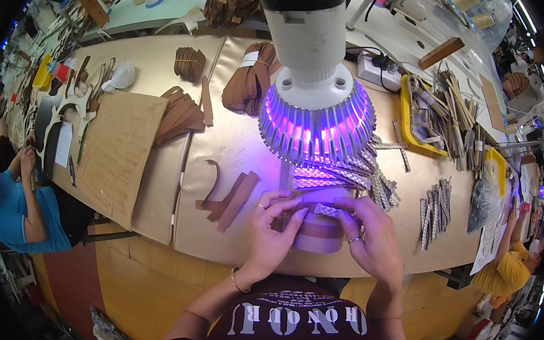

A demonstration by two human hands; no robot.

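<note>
Between my hands, under the purple light, a short pale braided strip point(326, 210) lies along what looks like a brown strip point(310, 206). The thumb and index finger of my right hand point(372, 232) pinch the braided strip's right end. My left hand point(274, 228) closes thumb to fingertip at the left side, seemingly on the brown strip; its fingers partly hide the grip. Just below the fingertips stands a round, roll-like block point(318, 237) with a brown band around it. Directly above hangs a finned lamp point(317, 119), lit purple, which covers part of the table.
Several braided strips point(374, 171) lie beyond my right hand, with another bunch point(435, 211) farther right. Flat brown strips point(234, 199) lie to the left. A yellow tray point(407, 117) holds more strips. A brown board point(117, 151) is at left. Co-workers point(29, 208) sit on both sides.
</note>
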